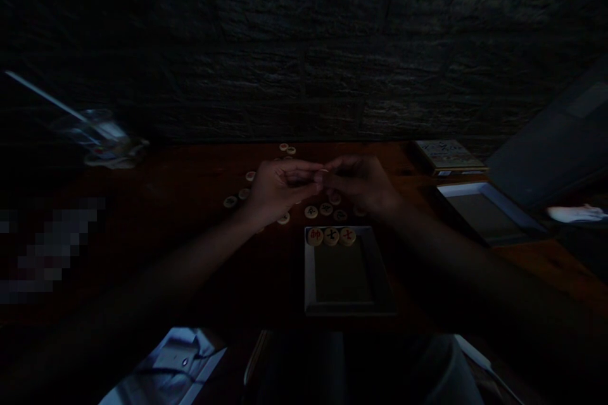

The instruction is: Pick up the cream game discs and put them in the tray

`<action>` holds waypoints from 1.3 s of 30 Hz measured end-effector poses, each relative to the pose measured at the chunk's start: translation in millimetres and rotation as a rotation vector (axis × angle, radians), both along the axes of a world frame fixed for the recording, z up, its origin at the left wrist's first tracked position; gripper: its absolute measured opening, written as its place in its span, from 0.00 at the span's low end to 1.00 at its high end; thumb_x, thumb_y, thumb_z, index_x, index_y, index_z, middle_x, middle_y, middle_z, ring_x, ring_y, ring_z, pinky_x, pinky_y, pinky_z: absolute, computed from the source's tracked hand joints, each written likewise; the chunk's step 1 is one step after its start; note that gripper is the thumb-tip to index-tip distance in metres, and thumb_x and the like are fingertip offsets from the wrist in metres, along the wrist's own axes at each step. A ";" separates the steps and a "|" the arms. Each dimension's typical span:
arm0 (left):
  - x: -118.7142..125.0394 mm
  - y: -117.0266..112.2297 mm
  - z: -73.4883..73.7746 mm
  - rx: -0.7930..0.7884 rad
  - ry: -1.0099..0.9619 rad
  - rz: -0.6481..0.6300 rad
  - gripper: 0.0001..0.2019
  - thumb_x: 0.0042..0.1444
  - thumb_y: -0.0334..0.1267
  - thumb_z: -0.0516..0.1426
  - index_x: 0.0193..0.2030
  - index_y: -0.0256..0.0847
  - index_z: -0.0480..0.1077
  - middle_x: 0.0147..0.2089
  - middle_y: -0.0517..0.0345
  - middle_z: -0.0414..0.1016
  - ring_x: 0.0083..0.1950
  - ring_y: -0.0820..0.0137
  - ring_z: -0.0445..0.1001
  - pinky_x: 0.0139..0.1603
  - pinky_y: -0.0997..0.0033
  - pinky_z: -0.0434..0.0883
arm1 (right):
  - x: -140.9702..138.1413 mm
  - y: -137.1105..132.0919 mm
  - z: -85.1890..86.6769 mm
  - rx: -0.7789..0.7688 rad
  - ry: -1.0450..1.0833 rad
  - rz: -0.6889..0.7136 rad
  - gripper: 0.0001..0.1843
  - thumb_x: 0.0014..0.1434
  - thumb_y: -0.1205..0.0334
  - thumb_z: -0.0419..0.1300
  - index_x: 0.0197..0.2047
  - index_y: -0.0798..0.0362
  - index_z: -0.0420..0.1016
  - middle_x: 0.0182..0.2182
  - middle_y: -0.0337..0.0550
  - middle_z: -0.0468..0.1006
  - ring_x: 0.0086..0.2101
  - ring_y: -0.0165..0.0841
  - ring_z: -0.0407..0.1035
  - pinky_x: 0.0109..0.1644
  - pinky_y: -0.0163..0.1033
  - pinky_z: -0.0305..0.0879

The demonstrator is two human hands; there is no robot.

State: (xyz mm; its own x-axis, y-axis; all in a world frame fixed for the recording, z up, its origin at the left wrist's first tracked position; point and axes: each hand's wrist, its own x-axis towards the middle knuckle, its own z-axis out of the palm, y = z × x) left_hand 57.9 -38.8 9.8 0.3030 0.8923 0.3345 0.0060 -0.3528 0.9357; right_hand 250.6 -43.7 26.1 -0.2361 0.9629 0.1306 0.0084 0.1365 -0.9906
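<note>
My left hand (280,190) and my right hand (363,185) meet above the table, fingertips together. Between them a small round xiangqi piece (323,171) shows only at its edge; both hands pinch it. Below and around the hands lie several loose xiangqi pieces (311,212), partly covered by the fingers. Nearer me sits a shallow box tray (310,278). Along its far side three pieces stand in a row: a red-marked piece (315,236), a dark-marked piece (331,236) and another red-marked piece (348,236).
The scene is dim. On the wooden table (180,171), a plastic cup (102,139) with a straw stands at the left. A second shallow tray (489,209) and a flat printed box (449,155) lie at the right. A stone wall (304,50) rises behind.
</note>
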 end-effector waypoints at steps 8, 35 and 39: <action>-2.7 3.1 1.1 -0.089 -0.062 0.064 0.20 0.52 0.45 0.72 0.48 0.38 0.82 0.42 0.48 0.87 0.39 0.62 0.86 0.38 0.66 0.84 | 4.7 3.7 -0.9 0.032 0.033 0.054 0.19 0.47 0.54 0.77 0.40 0.56 0.86 0.29 0.43 0.83 0.26 0.29 0.73 0.28 0.33 0.68; 3.2 -3.8 2.6 0.029 -0.023 0.042 0.16 0.50 0.37 0.72 0.45 0.38 0.82 0.42 0.50 0.87 0.42 0.62 0.86 0.47 0.63 0.83 | -0.1 1.6 -6.5 0.100 -0.041 -0.020 0.23 0.51 0.43 0.74 0.32 0.56 0.83 0.22 0.41 0.79 0.19 0.26 0.68 0.20 0.30 0.63; 3.0 -4.1 2.6 -0.083 -0.076 0.046 0.16 0.53 0.43 0.71 0.45 0.39 0.82 0.42 0.50 0.87 0.40 0.60 0.87 0.44 0.61 0.85 | 0.0 4.2 -10.0 0.131 -0.041 0.004 0.20 0.54 0.46 0.73 0.34 0.56 0.84 0.24 0.42 0.80 0.21 0.26 0.70 0.23 0.31 0.66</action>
State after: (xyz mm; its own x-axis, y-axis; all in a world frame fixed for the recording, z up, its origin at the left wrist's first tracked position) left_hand 60.9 -42.9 12.3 0.2374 0.9304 0.2792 -0.0517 -0.2749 0.9601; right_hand 250.6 -39.5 16.1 -0.2473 0.9373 0.2454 0.0483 0.2649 -0.9631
